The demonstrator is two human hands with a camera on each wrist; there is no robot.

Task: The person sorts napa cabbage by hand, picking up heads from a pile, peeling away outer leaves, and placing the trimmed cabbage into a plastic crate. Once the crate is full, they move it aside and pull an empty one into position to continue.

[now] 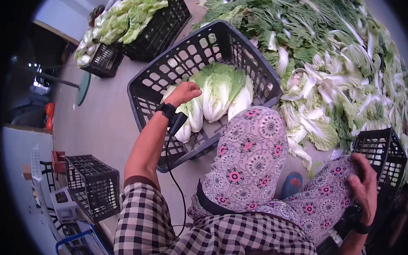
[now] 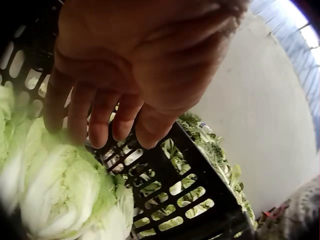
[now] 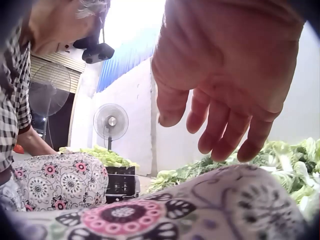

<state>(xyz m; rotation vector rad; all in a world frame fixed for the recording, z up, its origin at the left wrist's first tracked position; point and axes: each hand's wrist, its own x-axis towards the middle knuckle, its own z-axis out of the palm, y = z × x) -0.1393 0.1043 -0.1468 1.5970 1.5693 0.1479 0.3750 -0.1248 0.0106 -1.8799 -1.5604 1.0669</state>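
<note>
Several Chinese cabbages lie side by side in a dark plastic crate before the person. My left hand is over the crate's left part, above the cabbages. In the left wrist view, that hand has loosely extended fingers and an empty palm; its fingertips overlap the top of a cabbage. Beside the right knee is my right hand, fingers relaxed. The right wrist view shows this hand holding nothing, its fingers hanging just above the patterned trouser leg.
A large heap of loose cabbage leaves spreads at the right. Behind on the left stand crates of cabbages. An upright black crate is at the left, another crate by the right hand. A fan stands near the wall.
</note>
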